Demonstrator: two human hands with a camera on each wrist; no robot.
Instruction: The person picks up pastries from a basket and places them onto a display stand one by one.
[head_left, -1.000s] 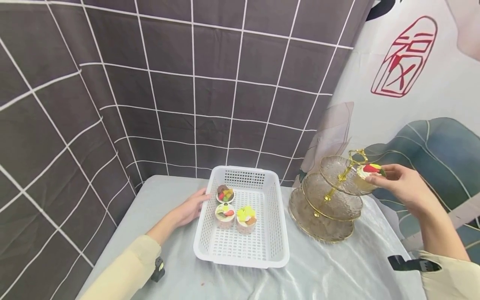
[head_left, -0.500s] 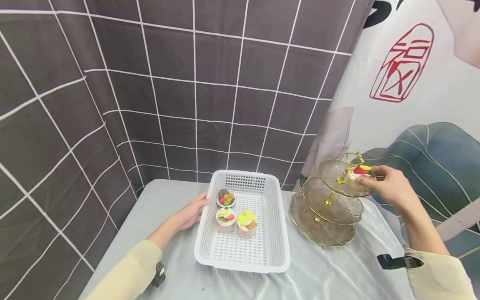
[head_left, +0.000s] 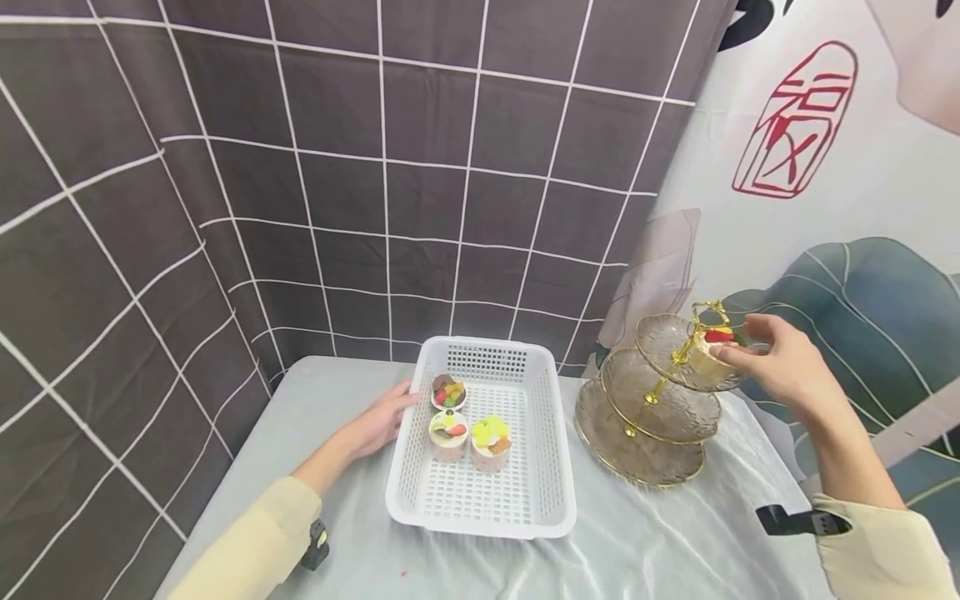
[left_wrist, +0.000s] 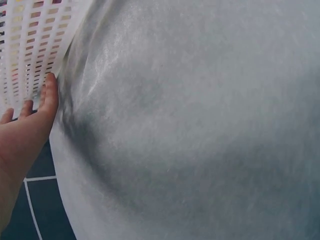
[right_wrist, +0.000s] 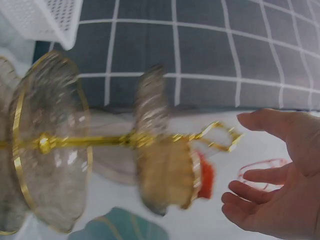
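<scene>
A cupcake in a tan cup, topped with white cream and red and yellow fruit, sits on the top plate of a gold-trimmed three-tier stand. My right hand is just right of it; the right wrist view shows the fingers spread and apart from the cupcake. At the left side of a white plastic basket, my left hand touches the wall with extended fingers. Inside the basket stand a chocolate-topped cupcake, one with red and green fruit and one with yellow pieces.
A pale grey cloth covers the table. Dark curtains with a white grid hang behind and to the left. At the back right hangs a printed cloth with a red seal, close behind the stand.
My right hand has carried the cupcake leftward over the top plate, set it there and let go. The left hand stays at the basket.
</scene>
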